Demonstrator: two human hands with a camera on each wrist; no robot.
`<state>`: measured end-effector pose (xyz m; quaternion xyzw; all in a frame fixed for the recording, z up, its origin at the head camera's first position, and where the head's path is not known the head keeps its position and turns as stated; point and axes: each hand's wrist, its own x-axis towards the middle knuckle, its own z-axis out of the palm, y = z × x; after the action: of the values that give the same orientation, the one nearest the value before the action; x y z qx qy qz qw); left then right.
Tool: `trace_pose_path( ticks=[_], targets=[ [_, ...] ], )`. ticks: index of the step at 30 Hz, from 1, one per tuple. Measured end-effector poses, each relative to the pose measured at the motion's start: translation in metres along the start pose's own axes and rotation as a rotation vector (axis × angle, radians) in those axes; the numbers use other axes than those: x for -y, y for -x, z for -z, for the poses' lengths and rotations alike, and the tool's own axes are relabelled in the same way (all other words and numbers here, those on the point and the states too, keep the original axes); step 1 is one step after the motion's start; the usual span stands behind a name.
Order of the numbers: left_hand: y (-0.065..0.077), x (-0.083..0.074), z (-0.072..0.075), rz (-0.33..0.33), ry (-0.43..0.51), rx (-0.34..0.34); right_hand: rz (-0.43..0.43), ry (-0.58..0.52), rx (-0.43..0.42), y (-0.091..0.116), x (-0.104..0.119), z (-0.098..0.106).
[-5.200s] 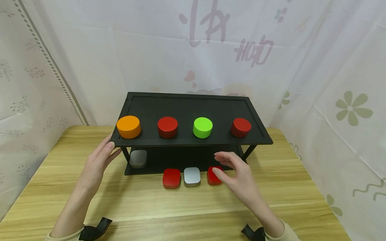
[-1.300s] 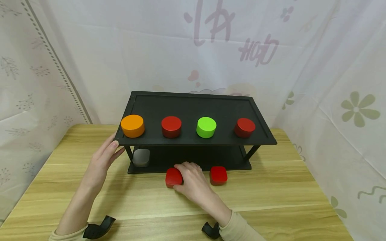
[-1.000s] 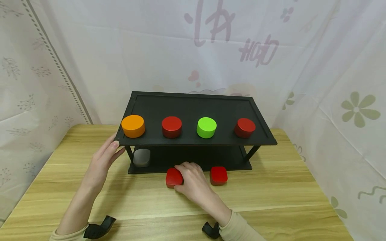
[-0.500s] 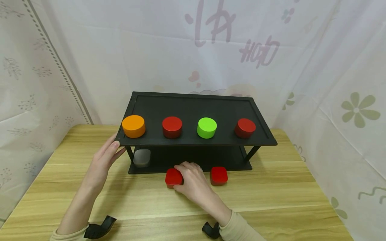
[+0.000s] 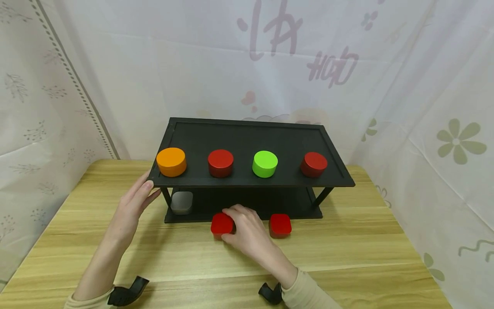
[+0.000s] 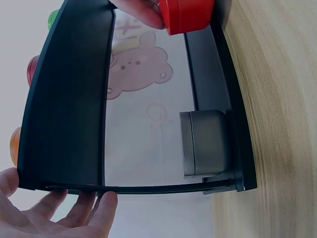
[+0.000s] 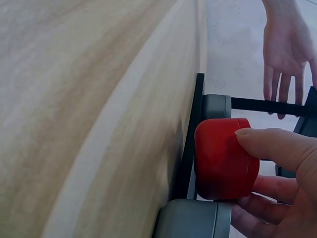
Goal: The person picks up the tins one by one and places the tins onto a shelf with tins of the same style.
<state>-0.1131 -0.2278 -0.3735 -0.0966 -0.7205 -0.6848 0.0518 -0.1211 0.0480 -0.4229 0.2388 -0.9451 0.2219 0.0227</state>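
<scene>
My right hand (image 5: 251,231) pinches a small red rounded-square box (image 5: 221,224) between thumb and fingers, at the front edge of a black two-tier rack (image 5: 247,135). In the right wrist view the red box (image 7: 220,158) looks slightly raised off the table. A grey box (image 7: 190,220) sits right beside it, hidden under my hand in the head view. My left hand (image 5: 125,212) rests against the rack's left end, thumb at the front corner of the top tier, fingers fairly straight. Another red box (image 5: 280,225) lies on the table to the right.
One grey box (image 5: 182,202) stands at the left end of the lower tier. Along the top tier's front stand round tins: orange (image 5: 171,162), red (image 5: 221,163), green (image 5: 265,164) and another red tin (image 5: 314,164). A printed white cloth (image 5: 216,68) hangs behind.
My right hand has moved left from the right red box to the left one, now covering the grey box. In the last half second the held box has risen slightly. The left hand stays put.
</scene>
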Motion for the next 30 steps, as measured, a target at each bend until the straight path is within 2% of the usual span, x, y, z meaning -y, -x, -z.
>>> trace_pose_path(
  ticks=[22, 30],
  targets=[
    [0.001, 0.0, 0.0, 0.017, -0.018, -0.008, -0.1, -0.104, 0.021, -0.013, 0.004, 0.008],
    [0.0, 0.0, 0.0, 0.008, 0.003, -0.003, -0.128, -0.15, 0.016, -0.02, 0.001, 0.007]
  ],
)
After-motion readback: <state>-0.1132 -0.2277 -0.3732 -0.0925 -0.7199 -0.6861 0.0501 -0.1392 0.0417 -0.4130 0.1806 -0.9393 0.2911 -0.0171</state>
